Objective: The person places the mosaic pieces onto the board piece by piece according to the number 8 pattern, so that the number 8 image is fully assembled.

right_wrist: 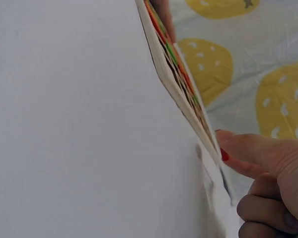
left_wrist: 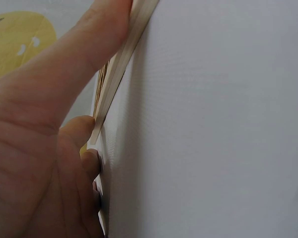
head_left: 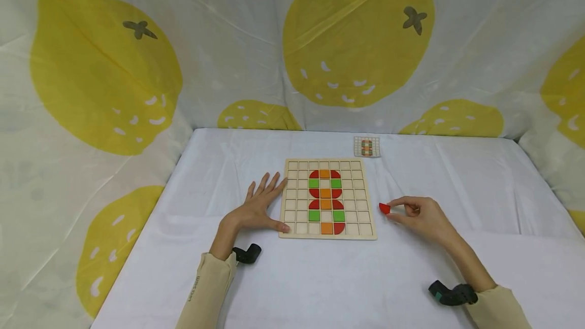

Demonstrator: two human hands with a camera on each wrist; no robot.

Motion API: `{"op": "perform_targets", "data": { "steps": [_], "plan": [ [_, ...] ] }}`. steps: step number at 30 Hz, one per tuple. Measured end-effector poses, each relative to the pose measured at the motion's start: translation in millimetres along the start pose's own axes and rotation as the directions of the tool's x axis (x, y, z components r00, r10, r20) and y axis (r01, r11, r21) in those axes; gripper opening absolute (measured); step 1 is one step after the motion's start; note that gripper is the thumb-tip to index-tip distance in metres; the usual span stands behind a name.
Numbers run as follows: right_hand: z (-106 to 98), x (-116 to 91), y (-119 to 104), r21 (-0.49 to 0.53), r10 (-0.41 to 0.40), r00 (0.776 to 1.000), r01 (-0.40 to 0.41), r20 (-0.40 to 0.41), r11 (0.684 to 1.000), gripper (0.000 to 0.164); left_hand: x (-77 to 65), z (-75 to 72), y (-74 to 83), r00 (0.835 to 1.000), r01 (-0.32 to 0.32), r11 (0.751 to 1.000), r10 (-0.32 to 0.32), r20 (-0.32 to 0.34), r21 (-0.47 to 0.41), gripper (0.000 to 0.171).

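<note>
A square wooden grid board [head_left: 301, 207] lies on the table. Red quarter-round tiles [head_left: 338, 228], orange square tiles [head_left: 325, 204] and green square tiles [head_left: 338, 216] fill a figure-eight-like pattern in its middle columns. Left of the lowest orange tile, the cell shows bare wood. My left hand [head_left: 258, 210] is spread along the board's left edge, its thumb on the near left corner and the index fingertip at the side. To the right of the board, my right hand [head_left: 422, 217] pinches a red tile [head_left: 384, 208] between thumb and index finger; the fingers partly cover its shape.
A small card [head_left: 367, 147] printed with a similar grid pattern lies behind the board's far right corner. White cloth [head_left: 347, 283] covers the table, and a lemon-print curtain [head_left: 237, 39] rises behind and at the sides. Each wrist wears a black camera mount [head_left: 452, 294].
</note>
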State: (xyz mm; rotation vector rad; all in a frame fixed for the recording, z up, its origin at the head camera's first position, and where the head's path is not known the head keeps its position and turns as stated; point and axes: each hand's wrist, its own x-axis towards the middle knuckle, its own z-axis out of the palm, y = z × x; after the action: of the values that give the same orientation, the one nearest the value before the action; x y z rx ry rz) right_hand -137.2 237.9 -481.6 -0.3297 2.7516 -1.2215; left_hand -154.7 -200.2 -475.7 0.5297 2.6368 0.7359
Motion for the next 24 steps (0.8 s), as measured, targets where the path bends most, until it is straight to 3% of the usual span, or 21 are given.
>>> {"op": "perform_targets", "data": {
  "steps": [6,14,19,24],
  "plan": [
    [15.6,2.8,-22.1,0.057,-0.029,0.999,0.027,0.027,0.998,0.026,0.1,-0.4,0.2,1.000,0.002,1.000,-0.002,0.002,0.011,0.128],
    [48.4,10.8,-60.8,0.119,-0.120,0.985,0.105,0.123,0.987,0.024,0.8,-0.8,0.2,1.000,0.000,1.000,0.000,0.002,0.013,0.128],
    [67.0,12.4,-74.6,0.127,-0.166,0.973,0.147,0.158,0.981,0.023,0.6,-1.2,1.0,1.000,-0.001,1.000,0.001,0.003,0.010,0.128],
    [81.7,13.3,-84.4,0.125,-0.163,0.970,0.142,0.178,0.982,0.024,0.2,-1.2,1.3,1.000,0.001,1.000,-0.001,0.006,0.015,0.128]
  ]
}}
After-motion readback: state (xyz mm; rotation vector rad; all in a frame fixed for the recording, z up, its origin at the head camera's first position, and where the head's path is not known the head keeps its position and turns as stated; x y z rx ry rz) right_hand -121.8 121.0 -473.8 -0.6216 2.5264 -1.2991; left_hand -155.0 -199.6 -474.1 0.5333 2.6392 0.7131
